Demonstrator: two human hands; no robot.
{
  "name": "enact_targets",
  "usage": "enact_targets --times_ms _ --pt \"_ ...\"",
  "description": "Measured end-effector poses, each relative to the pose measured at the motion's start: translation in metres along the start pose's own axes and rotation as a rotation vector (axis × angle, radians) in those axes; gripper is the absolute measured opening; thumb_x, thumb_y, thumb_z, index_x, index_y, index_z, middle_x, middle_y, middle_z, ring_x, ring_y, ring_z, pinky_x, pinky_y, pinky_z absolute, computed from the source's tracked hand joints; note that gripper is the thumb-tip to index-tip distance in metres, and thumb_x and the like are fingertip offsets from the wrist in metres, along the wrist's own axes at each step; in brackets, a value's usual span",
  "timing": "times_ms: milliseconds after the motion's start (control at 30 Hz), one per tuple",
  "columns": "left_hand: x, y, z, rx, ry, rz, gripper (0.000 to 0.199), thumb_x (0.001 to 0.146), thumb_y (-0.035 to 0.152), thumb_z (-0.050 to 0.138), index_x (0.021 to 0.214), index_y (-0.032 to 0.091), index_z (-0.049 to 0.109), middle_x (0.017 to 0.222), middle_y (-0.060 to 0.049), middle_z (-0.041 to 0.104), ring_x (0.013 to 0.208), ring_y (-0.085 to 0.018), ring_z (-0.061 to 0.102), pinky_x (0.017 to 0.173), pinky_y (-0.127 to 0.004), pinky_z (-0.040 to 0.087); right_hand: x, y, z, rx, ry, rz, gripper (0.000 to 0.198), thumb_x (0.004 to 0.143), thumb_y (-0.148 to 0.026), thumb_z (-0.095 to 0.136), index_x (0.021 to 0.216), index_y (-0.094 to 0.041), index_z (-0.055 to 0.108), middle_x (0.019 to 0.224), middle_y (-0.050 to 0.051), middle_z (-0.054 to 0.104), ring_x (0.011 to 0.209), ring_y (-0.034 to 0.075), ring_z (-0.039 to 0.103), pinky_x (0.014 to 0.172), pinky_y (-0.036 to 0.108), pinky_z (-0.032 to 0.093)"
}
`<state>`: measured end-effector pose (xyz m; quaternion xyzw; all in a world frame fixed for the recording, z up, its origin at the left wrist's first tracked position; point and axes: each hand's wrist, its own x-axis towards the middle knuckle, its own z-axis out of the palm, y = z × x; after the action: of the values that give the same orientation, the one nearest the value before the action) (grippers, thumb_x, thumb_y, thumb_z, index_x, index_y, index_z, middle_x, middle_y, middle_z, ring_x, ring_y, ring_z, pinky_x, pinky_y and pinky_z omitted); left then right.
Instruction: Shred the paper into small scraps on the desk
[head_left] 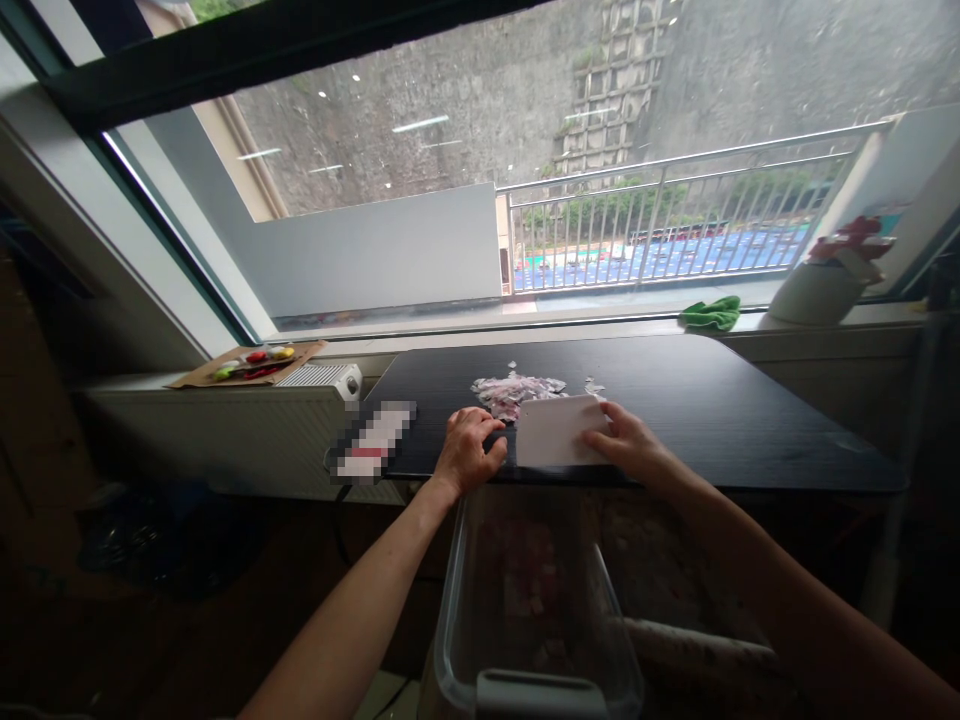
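My right hand (624, 440) is closed on the edge of a white rectangular card (551, 430), thumb on the near face. The card is tilted up just above the front of the black tabletop (697, 410). Behind and left of it lies a loose pile of small pinkish-white scraps (514, 388), partly hidden by the card; what they are made of is hard to tell. At the pile's near left edge, my left hand (472, 447) has bent fingers with thumb and forefinger apart and nothing visible between them. Below the table edge stands a clear plastic bin (448, 610) with pinkish pieces inside.
A blurred-out white and red item (375, 440) is at the table's left edge. Left of it, a radiator (225, 430) carries cardboard (202, 372) with small colourful things. On the windowsill are a green cloth (712, 314) and a pale container with a red top (817, 285).
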<state>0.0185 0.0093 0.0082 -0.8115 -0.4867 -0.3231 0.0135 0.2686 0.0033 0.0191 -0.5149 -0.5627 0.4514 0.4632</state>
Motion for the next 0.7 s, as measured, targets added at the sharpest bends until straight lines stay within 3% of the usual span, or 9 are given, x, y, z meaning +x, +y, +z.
enact_targets --times_ms 300,400,467,533,700 --pt "0.0 0.0 0.0 0.008 0.0 -0.007 0.021 0.08 0.026 0.054 0.093 0.022 0.07 0.095 -0.005 0.066 0.103 -0.023 0.056 0.1 -0.043 0.039 -0.017 -0.017 -0.006 0.061 -0.135 0.008 0.043 0.06 -0.034 0.07 0.099 -0.022 0.056 0.08 0.002 0.072 0.072 0.02 0.068 0.065 0.03 0.055" --pt "0.0 0.0 0.001 0.006 0.002 -0.002 0.021 0.08 0.026 0.053 0.093 0.021 0.07 0.094 -0.005 0.066 0.104 -0.023 0.056 0.1 -0.043 0.039 -0.017 -0.021 -0.026 -0.095 0.09 -0.063 0.042 0.065 -0.036 0.066 0.102 -0.022 0.054 0.077 0.003 0.071 0.066 0.02 0.067 0.061 0.032 0.054" --pt "0.0 0.0 0.001 0.004 -0.002 0.003 0.022 0.081 0.026 0.053 0.093 0.02 0.07 0.094 -0.005 0.066 0.103 -0.023 0.056 0.099 -0.042 0.04 -0.017 -0.025 -0.04 -0.288 0.286 -0.134 0.039 0.069 -0.035 0.063 0.104 -0.022 0.054 0.079 0.005 0.071 0.068 0.022 0.067 0.063 0.034 0.052" --pt "0.0 0.0 0.001 0.004 -0.001 0.004 0.022 0.08 0.027 0.053 0.093 0.019 0.07 0.094 -0.006 0.066 0.103 -0.024 0.056 0.099 -0.043 0.04 -0.019 -0.028 -0.05 -0.478 0.398 -0.198 0.037 0.073 -0.034 0.061 0.108 -0.022 0.055 0.081 0.007 0.072 0.073 0.024 0.067 0.068 0.037 0.051" --pt "0.0 -0.001 0.0 0.004 -0.004 0.009 0.023 0.081 0.027 0.052 0.094 0.02 0.069 0.096 -0.006 0.065 0.104 -0.024 0.055 0.1 -0.044 0.039 -0.02 -0.031 -0.046 -0.686 0.374 -0.241 0.034 0.079 -0.032 0.055 0.112 -0.023 0.055 0.079 0.006 0.073 0.071 0.025 0.068 0.068 0.036 0.048"
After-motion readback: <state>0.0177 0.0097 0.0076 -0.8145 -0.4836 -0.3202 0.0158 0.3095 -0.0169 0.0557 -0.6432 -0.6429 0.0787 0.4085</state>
